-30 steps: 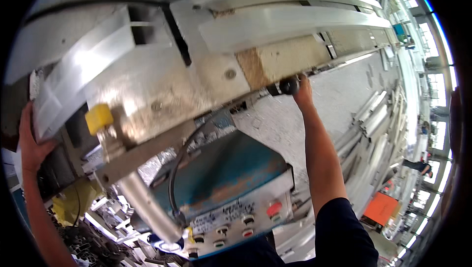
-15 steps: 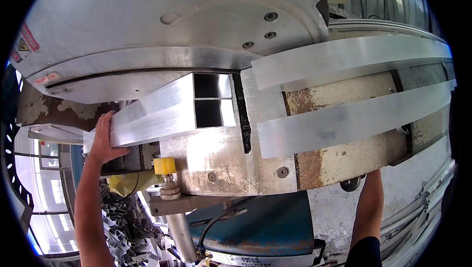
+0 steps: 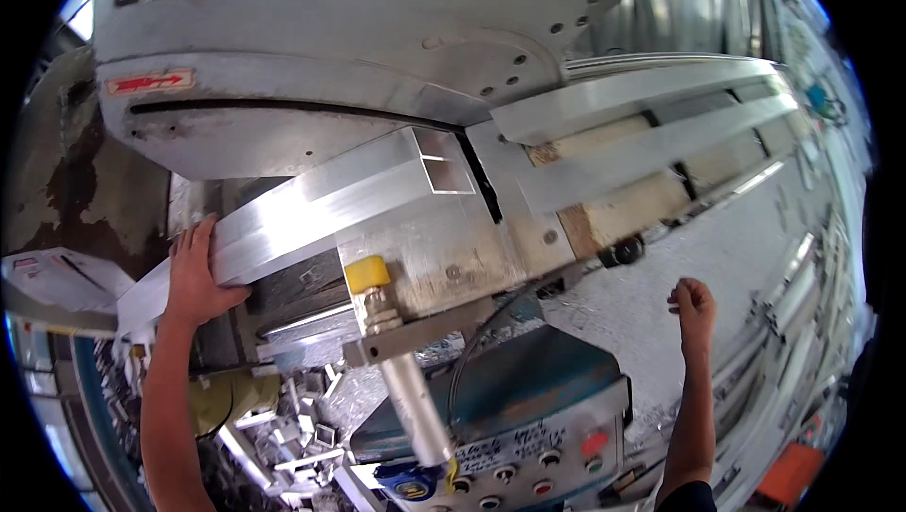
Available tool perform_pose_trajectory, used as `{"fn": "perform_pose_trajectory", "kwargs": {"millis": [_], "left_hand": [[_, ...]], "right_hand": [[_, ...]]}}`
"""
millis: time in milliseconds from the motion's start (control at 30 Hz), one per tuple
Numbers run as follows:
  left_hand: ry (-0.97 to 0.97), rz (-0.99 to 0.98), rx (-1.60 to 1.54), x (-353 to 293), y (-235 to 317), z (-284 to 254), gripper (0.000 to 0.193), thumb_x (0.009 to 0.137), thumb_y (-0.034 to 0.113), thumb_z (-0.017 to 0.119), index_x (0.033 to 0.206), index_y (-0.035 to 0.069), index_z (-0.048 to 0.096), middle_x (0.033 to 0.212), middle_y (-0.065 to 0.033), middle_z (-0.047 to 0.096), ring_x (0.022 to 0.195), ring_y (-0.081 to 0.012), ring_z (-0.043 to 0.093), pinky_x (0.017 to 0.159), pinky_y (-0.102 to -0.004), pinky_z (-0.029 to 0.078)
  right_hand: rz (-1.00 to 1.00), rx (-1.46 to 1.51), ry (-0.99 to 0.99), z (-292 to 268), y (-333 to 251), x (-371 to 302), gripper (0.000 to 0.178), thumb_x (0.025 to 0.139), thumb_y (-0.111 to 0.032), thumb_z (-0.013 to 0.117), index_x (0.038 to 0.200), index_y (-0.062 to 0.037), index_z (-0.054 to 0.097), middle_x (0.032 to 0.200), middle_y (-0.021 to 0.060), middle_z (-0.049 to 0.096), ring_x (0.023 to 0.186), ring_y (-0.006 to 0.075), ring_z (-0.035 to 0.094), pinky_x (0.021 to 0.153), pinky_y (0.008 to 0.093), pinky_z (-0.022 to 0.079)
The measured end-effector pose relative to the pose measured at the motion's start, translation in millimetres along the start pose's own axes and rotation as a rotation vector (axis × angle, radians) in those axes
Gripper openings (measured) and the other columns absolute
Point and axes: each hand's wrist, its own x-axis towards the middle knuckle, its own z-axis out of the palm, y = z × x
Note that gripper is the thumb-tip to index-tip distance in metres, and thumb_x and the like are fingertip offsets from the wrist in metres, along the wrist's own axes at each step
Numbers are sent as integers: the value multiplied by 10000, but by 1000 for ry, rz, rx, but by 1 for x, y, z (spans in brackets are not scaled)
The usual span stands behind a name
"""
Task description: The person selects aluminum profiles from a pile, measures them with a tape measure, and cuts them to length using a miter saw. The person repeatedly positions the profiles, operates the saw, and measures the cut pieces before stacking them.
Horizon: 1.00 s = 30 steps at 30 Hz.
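Observation:
Two silvery rectangular aluminium tubes (image 3: 302,205) lie side by side on the metal machine table (image 3: 434,252), their hollow ends beside a dark slot. Across their left part my left hand (image 3: 198,276) is closed, fingers over the top and thumb along the near side. Beyond the slot, two more lengths of aluminium profile, a far one (image 3: 642,97) and a near one (image 3: 661,149), stretch away to the right. My right hand (image 3: 696,302) hangs in the air past the table's front edge, fingers curled together. No object shows in it. The black round knob (image 3: 628,249) is nearest to it.
A large grey machine housing (image 3: 330,12) stands behind the tubes. In front are a cylinder with a yellow cap (image 3: 368,274) and a teal control box (image 3: 510,389) with buttons. A blue tape measure (image 3: 411,482) lies by the box. Offcuts (image 3: 302,427) litter the lower left.
The view has shifted, bringing the control panel into sight. My right hand, hidden behind the table's front edge before, is now visible and apart from it. My left hand stays on the tubes.

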Motion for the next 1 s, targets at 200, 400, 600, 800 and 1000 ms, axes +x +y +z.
{"fn": "perform_pose_trajectory", "kwargs": {"millis": [200, 400, 600, 800, 1000], "left_hand": [[146, 190, -52, -12, 6, -5, 984, 530, 96, 800, 1417, 104, 375, 1380, -164, 451, 1262, -384, 441, 1088, -514, 321], [135, 150, 21, -13, 1, 1, 986, 551, 25, 782, 1435, 114, 355, 1443, -148, 399, 1302, -375, 408, 1116, -536, 292], [111, 144, 42, -13, 2, 0, 960, 597, 22, 740, 1454, 71, 309, 1477, -160, 353, 1345, -360, 367, 1141, -529, 255], [28, 142, 31, -11, 7, -7, 950, 607, 14, 723, 1459, 40, 303, 1510, -166, 314, 1375, -351, 331, 1163, -533, 214], [46, 215, 31, -10, 5, -5, 938, 605, -25, 681, 1463, 29, 305, 1519, -171, 308, 1384, -352, 324, 1165, -539, 204]], "right_hand": [[-823, -55, -255, 114, -202, -131, 287, 798, 38, 694, 1078, 29, 635, 1018, 118, 684, 846, 165, 699, 738, 290, 574], [-870, -328, -219, 246, -249, -116, 493, 756, -269, 770, 1152, -36, 591, 1182, 148, 633, 1059, 307, 633, 888, 359, 514], [-924, -253, -140, 261, -227, -111, 527, 776, -256, 769, 1171, -35, 500, 1153, 161, 627, 1021, 357, 610, 901, 436, 482], [-773, -107, -272, 267, -218, -101, 547, 814, -255, 755, 1210, -48, 440, 1203, 174, 609, 1160, 349, 585, 959, 434, 474], [-814, -111, -280, 266, -220, -100, 565, 824, -237, 747, 1234, -48, 407, 1185, 172, 607, 1112, 348, 596, 946, 435, 478]]}}
